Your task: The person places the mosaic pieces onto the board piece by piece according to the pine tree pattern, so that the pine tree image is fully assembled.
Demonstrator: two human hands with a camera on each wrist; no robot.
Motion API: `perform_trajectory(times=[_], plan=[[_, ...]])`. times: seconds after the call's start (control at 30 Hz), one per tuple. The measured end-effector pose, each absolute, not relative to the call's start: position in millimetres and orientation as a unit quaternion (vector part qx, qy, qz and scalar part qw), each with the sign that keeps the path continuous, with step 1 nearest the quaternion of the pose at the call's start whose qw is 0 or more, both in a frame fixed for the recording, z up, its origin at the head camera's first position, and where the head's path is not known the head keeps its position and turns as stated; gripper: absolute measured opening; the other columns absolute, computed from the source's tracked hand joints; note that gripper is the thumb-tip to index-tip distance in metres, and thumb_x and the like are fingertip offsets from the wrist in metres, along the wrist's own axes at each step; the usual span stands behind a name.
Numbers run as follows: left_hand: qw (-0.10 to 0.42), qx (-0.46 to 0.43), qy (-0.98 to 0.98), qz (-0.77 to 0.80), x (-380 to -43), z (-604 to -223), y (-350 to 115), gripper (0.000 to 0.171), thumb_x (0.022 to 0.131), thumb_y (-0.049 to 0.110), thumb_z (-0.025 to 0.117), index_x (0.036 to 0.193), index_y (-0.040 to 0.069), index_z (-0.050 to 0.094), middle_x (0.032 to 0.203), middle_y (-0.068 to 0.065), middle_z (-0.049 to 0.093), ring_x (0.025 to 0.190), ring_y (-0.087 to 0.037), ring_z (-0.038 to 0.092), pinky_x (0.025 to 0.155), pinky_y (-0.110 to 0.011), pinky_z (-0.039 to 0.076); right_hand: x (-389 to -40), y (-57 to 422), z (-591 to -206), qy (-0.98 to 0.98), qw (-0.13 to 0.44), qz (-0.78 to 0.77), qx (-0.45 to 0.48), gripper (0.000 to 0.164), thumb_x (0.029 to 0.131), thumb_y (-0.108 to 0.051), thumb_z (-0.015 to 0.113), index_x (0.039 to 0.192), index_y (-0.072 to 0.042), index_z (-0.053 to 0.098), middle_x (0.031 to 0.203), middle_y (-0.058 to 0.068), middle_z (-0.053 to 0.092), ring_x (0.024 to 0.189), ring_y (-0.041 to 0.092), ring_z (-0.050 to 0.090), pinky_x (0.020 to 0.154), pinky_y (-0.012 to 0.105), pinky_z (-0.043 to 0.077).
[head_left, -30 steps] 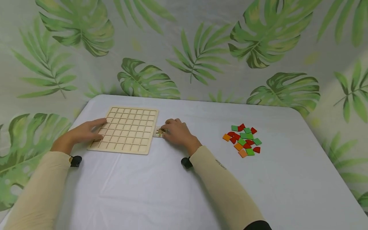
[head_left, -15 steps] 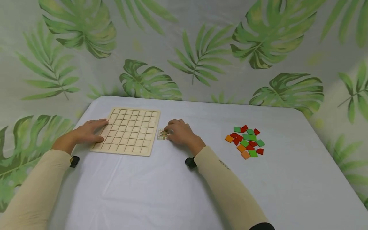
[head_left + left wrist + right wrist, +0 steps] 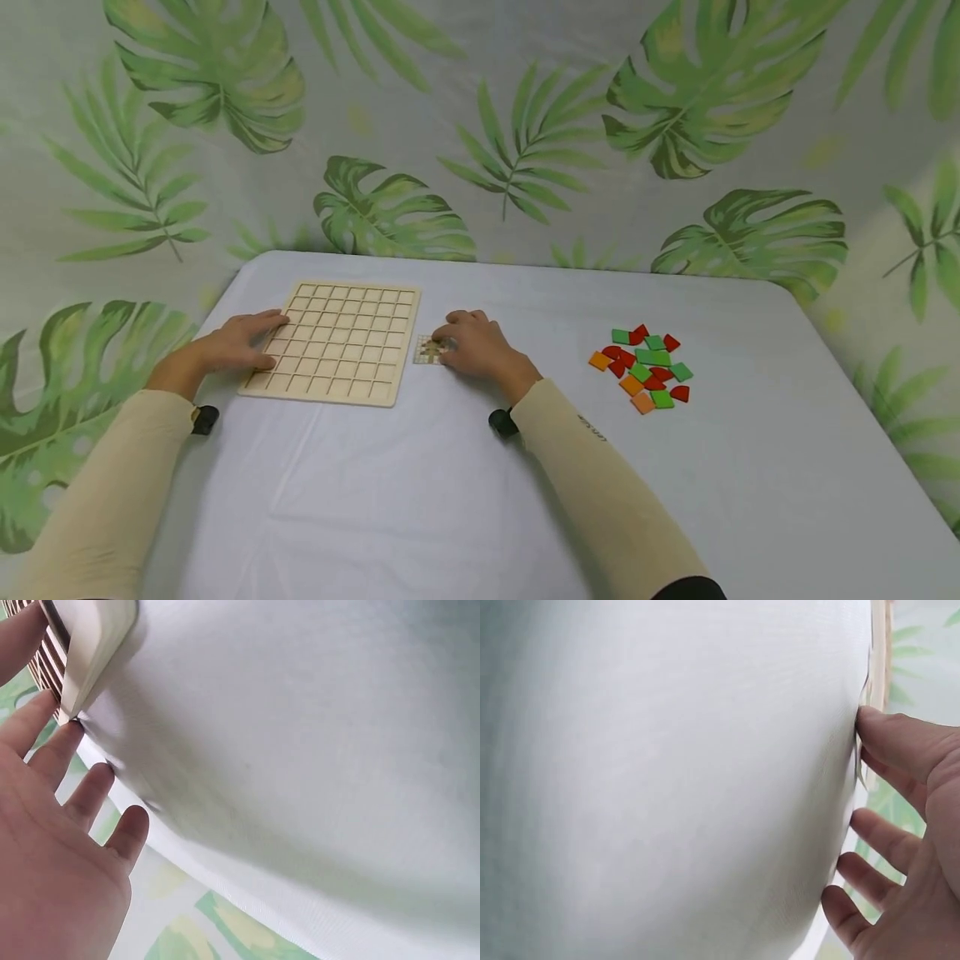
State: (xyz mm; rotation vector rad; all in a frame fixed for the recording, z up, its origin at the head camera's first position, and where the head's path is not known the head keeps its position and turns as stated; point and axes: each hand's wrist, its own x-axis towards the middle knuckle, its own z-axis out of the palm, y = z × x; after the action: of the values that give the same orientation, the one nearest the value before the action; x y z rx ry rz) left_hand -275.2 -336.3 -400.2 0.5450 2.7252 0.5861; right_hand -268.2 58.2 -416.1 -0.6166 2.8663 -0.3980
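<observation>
In the head view a square wooden grid board (image 3: 341,342) lies at the left of the table, its many cells bare. My left hand (image 3: 238,342) is spread at its left edge; the left wrist view shows the fingers (image 3: 90,791) stretched out and apart beside the board's corner. Just right of the board is a small printed card (image 3: 429,350) with a grid and a brown-green picture. My right hand (image 3: 480,346) holds the card's right part between thumb and forefinger, covering some of it. In the right wrist view the other fingers (image 3: 885,840) rest spread on the tablecloth.
To the right lies a loose group of flat green, red and orange pieces (image 3: 642,367), some overlapping. A white cloth (image 3: 420,492) covers the table. A leaf-patterned curtain (image 3: 517,150) hangs behind and beside it.
The card has slid slightly right with my right hand, and a narrow gap now shows between it and the board. My left hand stays at the board's edge. The head view has shifted a little.
</observation>
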Motion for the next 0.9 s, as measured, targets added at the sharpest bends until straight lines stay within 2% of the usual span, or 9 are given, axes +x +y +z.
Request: perform_trajectory(times=[0.3, 0.6, 0.9], plan=[[0.144, 0.198, 0.946, 0.214, -275, -402, -333, 0.08, 0.079, 0.02, 0.073, 0.145, -0.011, 0.038, 0.154, -0.038, 0.025, 0.141, -0.061, 0.019, 0.111, -0.072, 0.021, -269, 70, -415, 0.965, 0.097, -0.127, -0.208, 0.037, 0.096, -0.035, 0.064, 0.133, -0.031, 0.063, 0.156, 0.006, 0.042, 0.145, 0.034, 0.035, 0.109, 0.056, 0.038], [0.144, 0.195, 0.946, 0.217, -272, -402, -324, 0.081, 0.08, 0.027, 0.074, 0.145, -0.007, 0.04, 0.156, -0.035, 0.025, 0.14, -0.062, 0.019, 0.108, -0.074, 0.02, -270, 92, -415, 0.968, 0.101, -0.12, -0.195, 0.039, 0.096, -0.036, 0.063, 0.134, -0.03, 0.063, 0.156, 0.007, 0.042, 0.145, 0.036, 0.035, 0.111, 0.057, 0.037], [0.143, 0.195, 0.951, 0.192, -269, -402, -303, 0.081, 0.083, 0.036, 0.073, 0.148, 0.0, 0.04, 0.158, -0.03, 0.026, 0.139, -0.061, 0.021, 0.102, -0.08, 0.023, -264, 117, -409, 0.97, 0.1, -0.116, -0.187, 0.04, 0.096, -0.033, 0.063, 0.135, -0.026, 0.062, 0.156, 0.011, 0.042, 0.144, 0.039, 0.035, 0.11, 0.059, 0.037]])
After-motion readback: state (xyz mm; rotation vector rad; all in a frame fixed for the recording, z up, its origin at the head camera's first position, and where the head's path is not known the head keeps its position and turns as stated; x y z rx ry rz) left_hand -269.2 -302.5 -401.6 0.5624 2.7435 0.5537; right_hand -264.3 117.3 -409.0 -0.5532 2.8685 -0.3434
